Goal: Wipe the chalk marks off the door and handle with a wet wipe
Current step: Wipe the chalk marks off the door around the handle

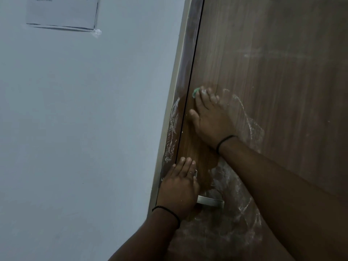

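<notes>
The brown wooden door (273, 76) fills the right half of the view, with white chalk marks (246, 117) smeared around its left edge and lower part. My right hand (211, 117) presses flat on the door near its left edge, fingers pointing up, with a green wet wipe (196, 92) showing under the fingertips. My left hand (180, 187) rests flat against the door edge just above the metal handle (211, 201), partly covering the handle's left end. A darker wiped patch (195, 153) lies between my two hands.
The door frame (175, 117) left of the door also carries chalk scribbles. A pale wall (84, 119) takes up the left half, with a paper notice (62, 12) taped near the top.
</notes>
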The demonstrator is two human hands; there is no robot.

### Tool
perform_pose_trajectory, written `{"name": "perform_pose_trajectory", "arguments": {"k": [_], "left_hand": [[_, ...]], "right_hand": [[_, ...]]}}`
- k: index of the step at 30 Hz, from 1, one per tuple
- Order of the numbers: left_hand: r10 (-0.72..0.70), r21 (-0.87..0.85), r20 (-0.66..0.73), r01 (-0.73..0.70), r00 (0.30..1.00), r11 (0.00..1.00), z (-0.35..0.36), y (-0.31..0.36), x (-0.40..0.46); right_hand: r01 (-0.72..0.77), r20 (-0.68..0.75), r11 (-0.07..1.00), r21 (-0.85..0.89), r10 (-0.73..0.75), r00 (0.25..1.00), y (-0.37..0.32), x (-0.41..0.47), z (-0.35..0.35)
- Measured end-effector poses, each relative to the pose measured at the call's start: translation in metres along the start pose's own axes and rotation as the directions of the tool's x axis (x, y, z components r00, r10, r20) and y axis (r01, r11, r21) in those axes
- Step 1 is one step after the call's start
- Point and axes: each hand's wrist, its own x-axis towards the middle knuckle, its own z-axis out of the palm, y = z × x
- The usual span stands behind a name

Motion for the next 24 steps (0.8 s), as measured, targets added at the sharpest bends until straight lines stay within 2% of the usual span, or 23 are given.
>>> {"name": "perform_pose_trajectory", "arguments": {"k": [2,4,6,9,11,13,17,19,21,24], "left_hand": [[0.005,0.01,0.017,-0.005,1.0,1.0,0.001,-0.001,0.0],[0.01,0.037,0.042,-0.011,0.999,0.999,0.002,-0.002,0.001],[0.007,0.047,0.053,-0.009,0.999,0.999,0.002,-0.003,0.002],[0.003,0.045,0.062,-0.006,0.998,0.999,0.001,-0.001,0.001],[-0.011,0.067,0.061,0.007,0.998,0.998,0.0,-0.001,0.0],[-0.021,0.085,0.064,0.016,0.998,0.996,0.0,0.001,0.0],[-0.029,0.081,0.062,0.024,0.998,0.996,0.001,0.0,0.001],[-0.024,0.09,0.076,0.017,0.997,0.996,0.001,0.001,0.001],[-0.018,0.096,0.085,0.01,0.996,0.995,0.002,0.001,0.0],[-0.029,0.098,0.077,0.021,0.997,0.995,0.004,0.002,0.001]], "right_hand": [[0.077,0.053,0.996,-0.054,-0.074,0.996,0.007,-0.039,0.005],[0.088,0.093,0.989,-0.122,-0.077,0.993,0.027,-0.072,0.006],[0.004,0.069,0.991,-0.135,0.005,0.998,0.047,-0.07,-0.002],[-0.13,0.0,0.991,-0.041,0.13,0.991,0.052,-0.026,-0.017],[-0.147,0.003,0.989,-0.001,0.147,0.989,0.043,-0.001,-0.02],[-0.087,0.027,0.996,-0.017,0.088,0.996,0.034,-0.006,-0.016],[0.199,0.186,0.977,-0.073,-0.183,0.965,0.032,-0.097,0.006],[0.246,0.246,0.961,-0.125,-0.211,0.946,0.048,-0.137,0.009],[0.184,0.218,0.969,-0.167,-0.146,0.965,0.068,-0.137,0.003],[0.004,0.117,0.99,-0.139,0.013,0.993,0.068,-0.091,-0.014]]}}
